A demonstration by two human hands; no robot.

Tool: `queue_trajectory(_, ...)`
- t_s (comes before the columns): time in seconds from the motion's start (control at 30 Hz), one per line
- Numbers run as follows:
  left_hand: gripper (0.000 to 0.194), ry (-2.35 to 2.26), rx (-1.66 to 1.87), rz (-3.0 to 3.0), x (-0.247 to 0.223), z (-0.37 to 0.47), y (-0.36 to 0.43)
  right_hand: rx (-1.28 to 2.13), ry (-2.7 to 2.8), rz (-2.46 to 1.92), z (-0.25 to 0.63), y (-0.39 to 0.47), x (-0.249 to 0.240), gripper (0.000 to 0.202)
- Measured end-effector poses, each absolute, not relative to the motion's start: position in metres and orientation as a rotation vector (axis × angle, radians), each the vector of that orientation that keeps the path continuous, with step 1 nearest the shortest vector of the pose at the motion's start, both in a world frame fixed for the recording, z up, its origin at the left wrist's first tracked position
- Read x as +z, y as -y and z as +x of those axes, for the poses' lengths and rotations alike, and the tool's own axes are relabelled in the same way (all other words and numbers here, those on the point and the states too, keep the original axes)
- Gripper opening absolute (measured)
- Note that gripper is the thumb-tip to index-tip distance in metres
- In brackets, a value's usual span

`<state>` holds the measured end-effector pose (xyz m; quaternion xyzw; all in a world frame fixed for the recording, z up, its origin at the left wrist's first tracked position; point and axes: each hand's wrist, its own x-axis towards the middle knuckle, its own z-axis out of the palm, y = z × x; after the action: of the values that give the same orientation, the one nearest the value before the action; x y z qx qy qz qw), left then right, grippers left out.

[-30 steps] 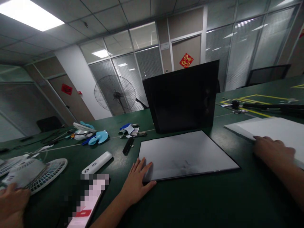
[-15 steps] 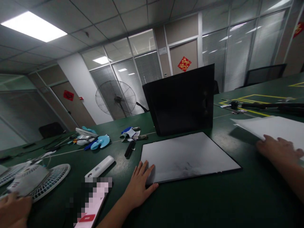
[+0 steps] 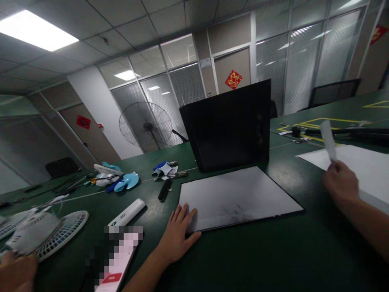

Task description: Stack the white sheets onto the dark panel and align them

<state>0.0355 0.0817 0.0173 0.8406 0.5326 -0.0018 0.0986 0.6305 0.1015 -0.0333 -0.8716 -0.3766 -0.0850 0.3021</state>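
My left hand (image 3: 179, 234) lies with fingers spread on the near left corner of a flat white panel with a thin black border (image 3: 237, 198). Grey smudges mark the panel's surface near its front edge. At the right, my right hand (image 3: 340, 182) is closed on a narrow whitish piece of sheet (image 3: 328, 140) that sticks up above the fingers. Whether this is a separate strip or a lifted edge is unclear. Large white sheets (image 3: 364, 166) lie behind and under that hand. Directly behind the panel stands a black screen-like housing (image 3: 231, 125), tilted back.
Another person's hand (image 3: 18, 271) touches white fan parts (image 3: 45, 231) at the lower left. A white elongated device (image 3: 127, 213), a partly pixelated pink phone-like object (image 3: 123, 259), a small black object (image 3: 164, 190) and blue fan blades (image 3: 127, 181) lie on the green table (image 3: 243, 259).
My right hand has closed and raised a narrow piece of sheet upright; before, it lay over the white sheets. My left hand stays on the panel. The view has shifted slightly.
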Motion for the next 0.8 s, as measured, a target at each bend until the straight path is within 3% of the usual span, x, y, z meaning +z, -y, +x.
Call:
queue_trajectory(0.17,0.079,-1.568,0.016,2.485,0.018,0.036,-0.081,-0.284,1.067,-2.108,0.593,-0.096,-0.010,0.065)
queue_trajectory(0.43,0.080,-1.588,0.042,2.490,0.017,0.036,-0.082,0.070,2.181,-1.655,0.537,-0.089,0.008,0.037)
queue_trajectory(0.8,0.080,-1.641,0.038,2.526,0.012,0.038,-0.082,0.282,2.603,-1.478,0.462,-0.060,0.030,0.039)
